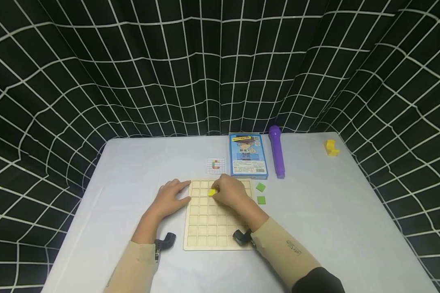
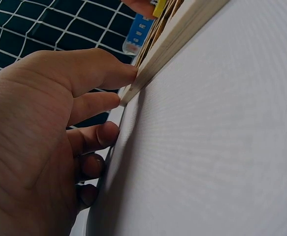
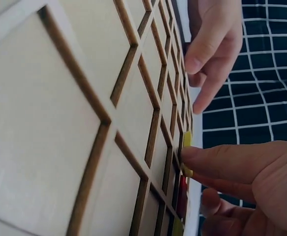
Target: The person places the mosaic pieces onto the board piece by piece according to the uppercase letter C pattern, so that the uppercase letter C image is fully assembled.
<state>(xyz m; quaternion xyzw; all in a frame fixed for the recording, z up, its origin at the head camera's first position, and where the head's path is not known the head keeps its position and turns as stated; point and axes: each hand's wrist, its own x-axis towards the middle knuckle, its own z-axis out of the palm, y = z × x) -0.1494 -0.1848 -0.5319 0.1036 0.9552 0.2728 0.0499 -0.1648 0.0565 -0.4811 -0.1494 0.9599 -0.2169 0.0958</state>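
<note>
A flat yellow square tile (image 1: 212, 192) is pinched by the right hand (image 1: 230, 191) over the gridded wooden board (image 1: 205, 228). The board's pale left edge is touched by the left hand (image 1: 170, 198), fingers relaxed.

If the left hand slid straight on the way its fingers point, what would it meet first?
Probably the wooden grid board: the left hand lies beside it, fingers already touching its left edge.
</note>
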